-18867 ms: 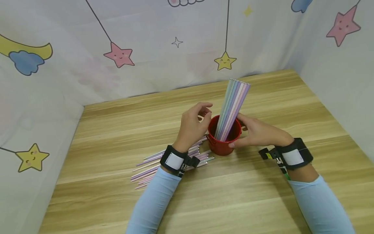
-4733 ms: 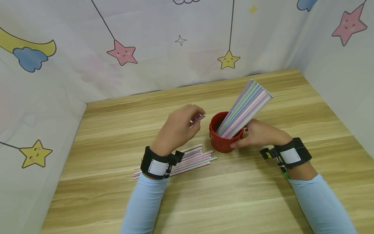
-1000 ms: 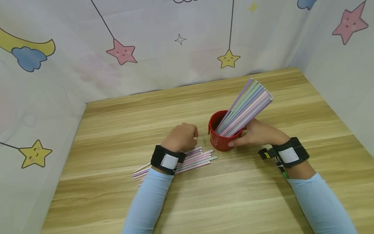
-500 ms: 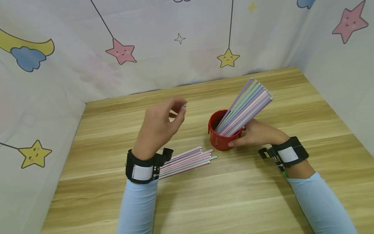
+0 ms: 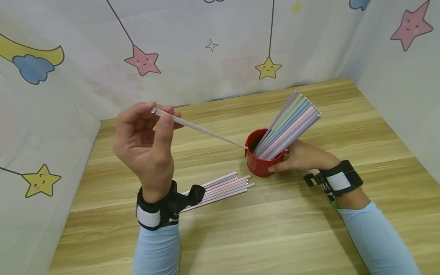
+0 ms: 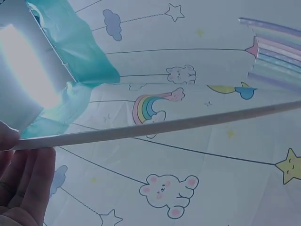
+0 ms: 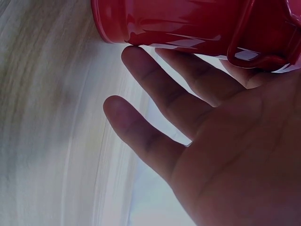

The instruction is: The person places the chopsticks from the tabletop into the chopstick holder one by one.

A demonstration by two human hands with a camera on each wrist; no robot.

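My left hand (image 5: 146,143) is raised palm-up and pinches a pale pencil (image 5: 203,130) near its silvery end, between thumb and fingers. That pencil slants down to the right, its far tip at the rim of the red bucket (image 5: 259,167) in the head view; contact cannot be told. In the left wrist view the pencil (image 6: 141,132) crosses the picture. A bundle of pastel pencils (image 5: 288,126) leans to the right inside the bucket. My right hand (image 5: 304,156) holds the bucket's right side, thumb in front. The right wrist view shows fingertips (image 7: 136,56) against the bucket (image 7: 178,23).
Several loose pencils (image 5: 220,189) lie on the wooden table (image 5: 268,229) beneath and right of the left wrist, partly hidden by its strap. Printed white curtains (image 5: 206,76) stand behind the table and at both sides.
Purple pencils have joined the bundle, which now leans further right than long ago; fewer lie loose. Over the last second my left hand lifted the pale pencil leftward and turned it tip-down toward the bucket.
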